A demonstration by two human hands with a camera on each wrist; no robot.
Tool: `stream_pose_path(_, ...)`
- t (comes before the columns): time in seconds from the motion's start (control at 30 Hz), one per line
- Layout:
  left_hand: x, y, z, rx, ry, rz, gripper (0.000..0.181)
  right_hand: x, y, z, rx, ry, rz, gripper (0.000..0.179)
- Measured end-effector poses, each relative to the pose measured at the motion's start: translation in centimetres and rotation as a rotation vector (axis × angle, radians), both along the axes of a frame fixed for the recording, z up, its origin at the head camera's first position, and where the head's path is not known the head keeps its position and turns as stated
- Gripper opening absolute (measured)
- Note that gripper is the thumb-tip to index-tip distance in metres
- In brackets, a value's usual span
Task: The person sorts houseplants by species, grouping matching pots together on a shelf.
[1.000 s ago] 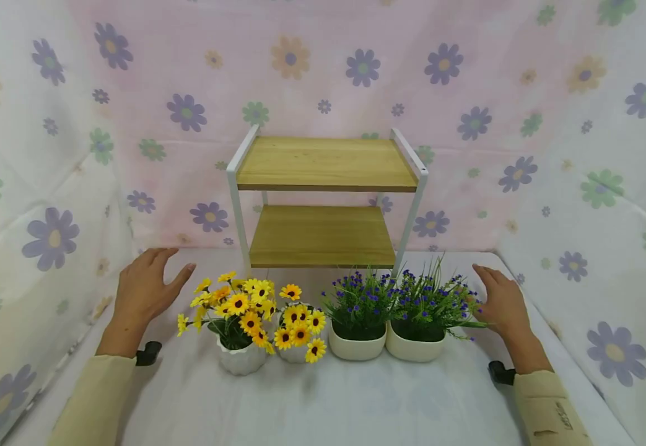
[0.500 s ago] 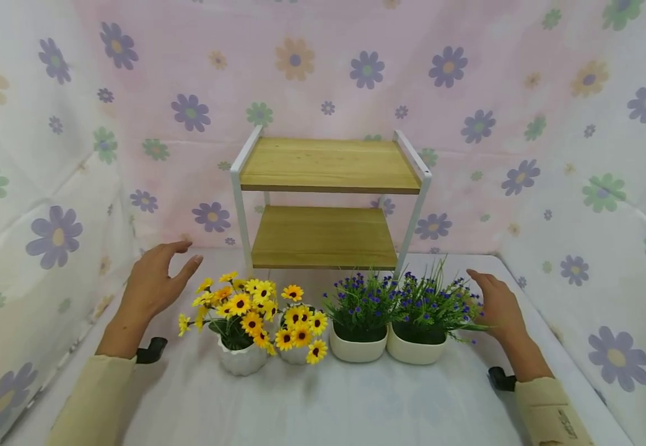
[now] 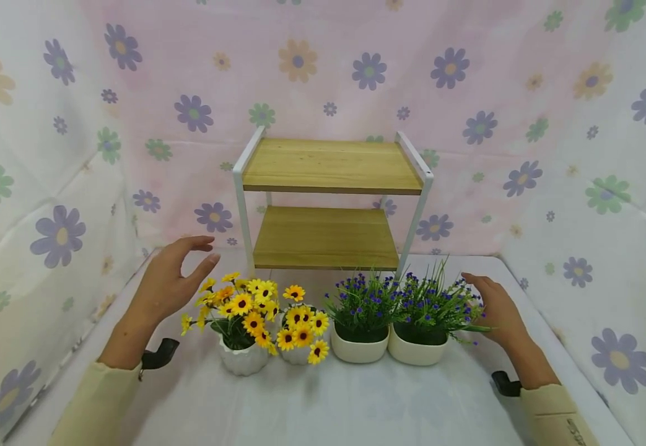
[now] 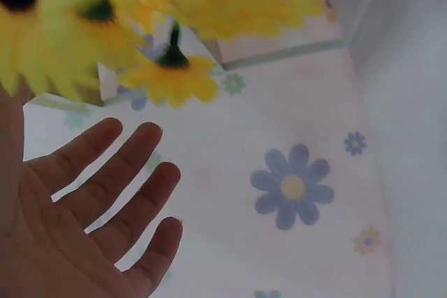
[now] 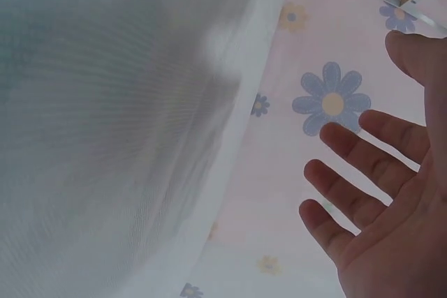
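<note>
My left hand [image 3: 169,285] is held with its fingers apart, just left of a scalloped white pot [image 3: 243,359] of yellow flowers [image 3: 241,303]. In the left wrist view the palm shows nothing in it, and yellow petals [image 4: 171,88] hang near the fingers. A smaller pot of yellow flowers [image 3: 302,334] stands beside the first one. To its right are two cream pots, one [image 3: 359,350] and another [image 3: 417,352], with grass and purple flowers. My right hand [image 3: 498,313] is beside the rightmost plant, thumb and fingers spread and holding nothing in the right wrist view.
A two-tier rack with a wooden upper shelf [image 3: 331,164], a lower shelf [image 3: 325,238] and white metal sides stands behind the pots. White cloth [image 3: 323,409] covers the table. Flower-printed fabric [image 3: 328,74] encloses the back and both sides.
My left hand has moved right and slightly up, nearer the yellow flowers. The right hand has shifted slightly left. The pots and rack stay put, with a slight shift of the view.
</note>
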State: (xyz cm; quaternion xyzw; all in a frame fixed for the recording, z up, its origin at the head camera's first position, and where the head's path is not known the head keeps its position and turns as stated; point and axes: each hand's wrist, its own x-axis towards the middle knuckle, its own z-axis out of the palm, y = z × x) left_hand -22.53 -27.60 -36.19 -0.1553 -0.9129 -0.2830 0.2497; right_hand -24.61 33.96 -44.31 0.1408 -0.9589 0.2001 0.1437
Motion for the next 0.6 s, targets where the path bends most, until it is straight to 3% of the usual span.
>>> stream_pose_path(0.2,0.3,1.8,0.1,0.022,0.029,-0.055,0.042,0.5,0.1,-0.2,-0.055,-0.061,0.040,0.080)
stream_pose_path(0.37,-0.1,2.9,-0.4,0.045,0.056,-0.107,0.041,0.7,0.1,-0.2,-0.125,-0.014,0.124,0.070)
stream_pose_path(0.6,-0.1,3.7,-0.9,0.071,0.016,-0.126,0.040,0.5,0.3,0.0,-0.177,-0.027,0.259,0.059)
